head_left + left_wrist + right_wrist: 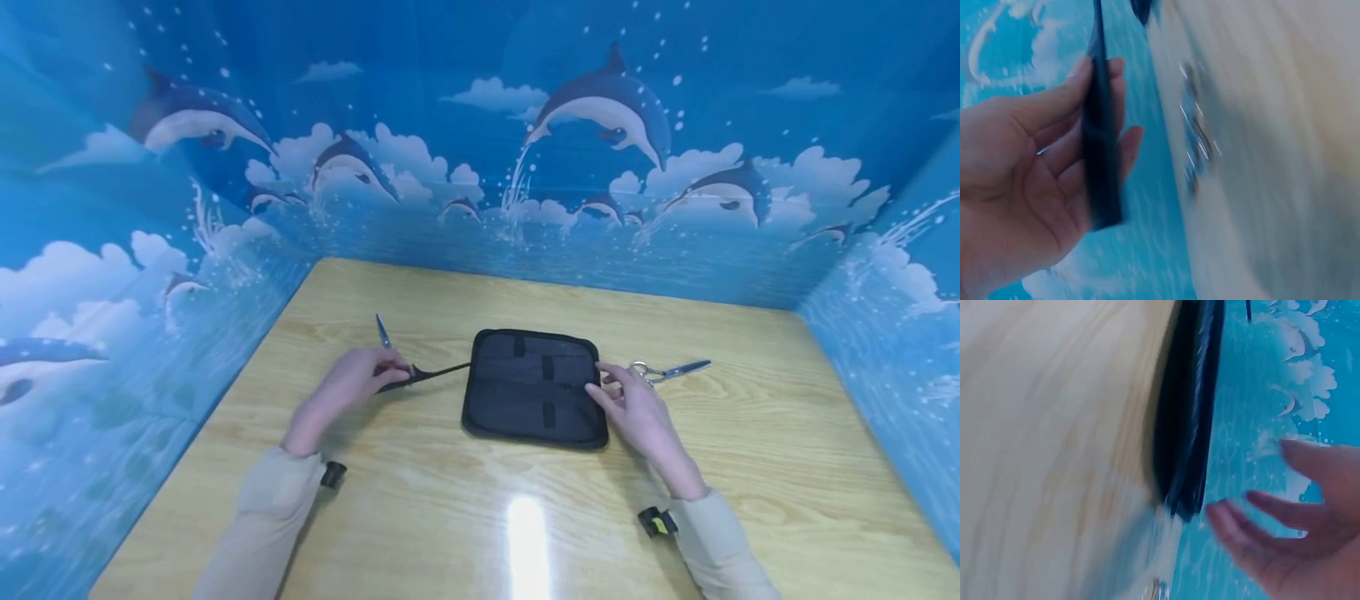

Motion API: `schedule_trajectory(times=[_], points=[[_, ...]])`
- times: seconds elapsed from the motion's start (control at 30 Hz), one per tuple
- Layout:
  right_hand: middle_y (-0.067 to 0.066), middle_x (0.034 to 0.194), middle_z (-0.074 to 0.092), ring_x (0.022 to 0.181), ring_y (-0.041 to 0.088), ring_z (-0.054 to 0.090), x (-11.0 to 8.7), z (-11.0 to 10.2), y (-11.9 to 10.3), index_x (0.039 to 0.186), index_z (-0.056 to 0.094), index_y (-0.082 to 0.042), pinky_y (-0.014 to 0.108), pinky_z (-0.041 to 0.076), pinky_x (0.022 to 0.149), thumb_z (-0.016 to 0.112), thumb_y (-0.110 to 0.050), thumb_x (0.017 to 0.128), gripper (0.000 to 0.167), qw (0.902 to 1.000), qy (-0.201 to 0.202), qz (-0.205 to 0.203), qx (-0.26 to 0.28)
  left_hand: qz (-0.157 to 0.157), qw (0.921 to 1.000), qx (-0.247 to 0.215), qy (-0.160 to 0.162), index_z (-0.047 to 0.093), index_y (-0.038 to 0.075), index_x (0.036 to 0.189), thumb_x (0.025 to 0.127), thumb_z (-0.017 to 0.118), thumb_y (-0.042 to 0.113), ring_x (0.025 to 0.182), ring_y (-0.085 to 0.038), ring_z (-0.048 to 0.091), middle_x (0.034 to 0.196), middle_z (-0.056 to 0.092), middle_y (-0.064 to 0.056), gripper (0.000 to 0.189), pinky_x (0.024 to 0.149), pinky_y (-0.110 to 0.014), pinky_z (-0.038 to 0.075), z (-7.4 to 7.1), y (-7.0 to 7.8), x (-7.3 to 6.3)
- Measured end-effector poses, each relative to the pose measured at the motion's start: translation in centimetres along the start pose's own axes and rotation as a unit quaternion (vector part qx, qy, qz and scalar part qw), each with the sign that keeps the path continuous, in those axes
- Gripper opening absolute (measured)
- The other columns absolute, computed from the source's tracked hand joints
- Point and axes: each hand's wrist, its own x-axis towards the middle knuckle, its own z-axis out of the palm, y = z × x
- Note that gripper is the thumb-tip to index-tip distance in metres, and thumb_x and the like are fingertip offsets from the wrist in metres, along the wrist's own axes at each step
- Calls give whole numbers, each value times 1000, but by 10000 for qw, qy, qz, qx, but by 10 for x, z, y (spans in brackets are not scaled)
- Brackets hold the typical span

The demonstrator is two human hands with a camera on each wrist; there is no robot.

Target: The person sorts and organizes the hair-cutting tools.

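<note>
My left hand (358,383) pinches a black tail comb (424,374) between thumb and fingers. Its thin tail points right, the tip overlapping the left edge of a black zip case (525,404) in the head view. The left wrist view shows the comb (1100,144) blurred across the fingers. Lying flat, the case shows its dark lining with several small elastic loops. At its right edge is my right hand (637,410), fingers loosely spread and holding nothing. In the right wrist view the fingertips (1219,515) are beside the case's corner (1188,494).
A pair of scissors (382,330) lies just beyond my left hand, its handles partly hidden. Another pair of scissors (678,369) is on the wooden table (420,508) right of the case, near my right hand. Dolphin-printed walls (480,167) enclose the table's back and sides.
</note>
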Motion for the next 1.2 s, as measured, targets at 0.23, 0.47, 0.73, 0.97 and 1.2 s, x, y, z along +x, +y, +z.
schedule_trajectory(times=[0.23, 0.47, 0.73, 0.97, 1.2], points=[[31, 128, 62, 103, 33, 72, 6, 14, -27, 152, 37, 3, 33, 60, 87, 55, -19, 106, 54, 9401, -272, -319, 3383, 288, 9959, -851, -56, 76, 12, 111, 100, 65, 20, 86, -14, 69, 100, 76, -2, 17, 75, -33, 56, 14, 57, 29], [15, 115, 74, 102, 26, 74, 9, 16, -45, 137, 55, 9, 36, 59, 88, 60, -22, 104, 46, 8826, -137, 57, 4699, 629, 9946, -715, -405, 75, 16, 113, 99, 67, 26, 76, -9, 63, 89, 73, 6, 19, 69, -26, 52, 31, 96, 46], [4, 105, 77, 97, 16, 75, 5, 15, -39, 135, 49, 20, 32, 58, 88, 58, -15, 104, 48, 8464, 84, 447, 5307, 324, 9900, -1315, -404, 75, 13, 112, 99, 67, 27, 77, -23, 72, 87, 75, 0, 21, 68, -27, 56, 39, 99, 47], [2, 103, 78, 95, 19, 75, 3, 7, -33, 130, 55, 15, 29, 58, 88, 59, -15, 103, 41, 8143, 777, 590, 5722, -512, 9329, -3558, 230, 68, 4, 122, 101, 65, 20, 89, -34, 72, 106, 71, -25, 27, 85, -48, 60, 39, 89, 47], [5, 104, 77, 94, 18, 76, 1, 10, -35, 124, 63, 9, 32, 58, 88, 60, -10, 102, 29, 7963, 864, 523, 5964, -1053, 8278, -5507, 190, 55, -12, 134, 103, 57, 3, 89, -11, 74, 130, 62, -30, 35, 88, -24, 57, 46, 91, 48]])
